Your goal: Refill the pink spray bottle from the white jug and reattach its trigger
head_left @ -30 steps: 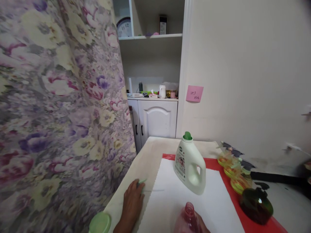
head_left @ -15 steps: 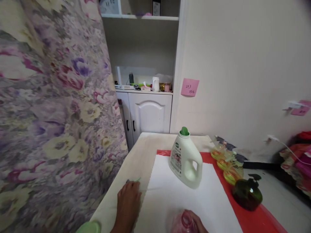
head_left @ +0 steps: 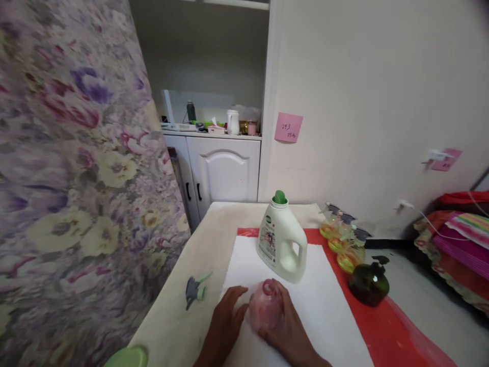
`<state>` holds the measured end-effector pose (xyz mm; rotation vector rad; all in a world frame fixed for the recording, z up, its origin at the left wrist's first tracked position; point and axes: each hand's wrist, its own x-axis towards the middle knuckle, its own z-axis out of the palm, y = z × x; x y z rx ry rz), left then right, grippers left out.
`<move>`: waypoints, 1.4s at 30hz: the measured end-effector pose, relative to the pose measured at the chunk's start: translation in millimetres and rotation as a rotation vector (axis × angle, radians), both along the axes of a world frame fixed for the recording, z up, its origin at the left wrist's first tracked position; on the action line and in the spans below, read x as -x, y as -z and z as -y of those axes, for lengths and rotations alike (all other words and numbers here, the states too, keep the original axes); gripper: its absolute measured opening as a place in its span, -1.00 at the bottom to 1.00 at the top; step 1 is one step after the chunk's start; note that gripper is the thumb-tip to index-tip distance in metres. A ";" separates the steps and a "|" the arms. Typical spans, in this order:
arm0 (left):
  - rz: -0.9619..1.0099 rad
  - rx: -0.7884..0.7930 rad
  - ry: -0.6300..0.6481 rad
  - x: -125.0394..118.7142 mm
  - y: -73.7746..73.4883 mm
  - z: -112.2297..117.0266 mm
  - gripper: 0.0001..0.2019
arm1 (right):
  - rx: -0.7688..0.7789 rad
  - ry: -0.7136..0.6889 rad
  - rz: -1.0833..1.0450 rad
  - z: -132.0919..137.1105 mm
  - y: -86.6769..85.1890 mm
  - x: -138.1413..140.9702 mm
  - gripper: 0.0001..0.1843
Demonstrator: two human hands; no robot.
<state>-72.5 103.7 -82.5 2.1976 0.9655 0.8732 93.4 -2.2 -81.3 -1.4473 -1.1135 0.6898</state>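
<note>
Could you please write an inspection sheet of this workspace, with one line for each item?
Surface: beige table with a white sheet over a red mat.
Job's things: open pink bottle; spray head lying beside the sheet.
Clutter: white jug, three yellow spray bottles, dark green bottle, green lid.
Hands: right hand wrapped around the pink bottle; left hand open beside it, contact unclear.
Cables: white cable from a wall plug.
Surroundings: floral curtain, white cabinet, pink note, folded cloths.
</note>
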 end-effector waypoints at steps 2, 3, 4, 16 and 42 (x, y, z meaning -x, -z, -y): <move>0.013 0.078 0.049 -3.5 0.5 1.0 -0.66 | 0.024 -0.006 -0.004 -3.6 -0.3 0.2 -0.01; 0.012 0.112 0.077 -4.7 1.3 1.1 -0.63 | 0.044 -0.020 -0.016 -4.2 -1.0 -0.2 -0.01; 0.011 0.141 0.105 -5.7 2.1 1.2 -0.60 | 0.067 -0.031 -0.028 -4.4 -2.1 -0.7 0.01; -0.089 0.170 0.177 -6.5 2.4 7.7 -0.32 | 0.063 -0.027 0.065 21.6 10.1 -23.6 -0.08; 0.044 0.266 0.108 -45.9 31.4 7.8 -0.08 | -0.094 -0.033 -0.126 -69.7 -74.5 -131.2 -0.51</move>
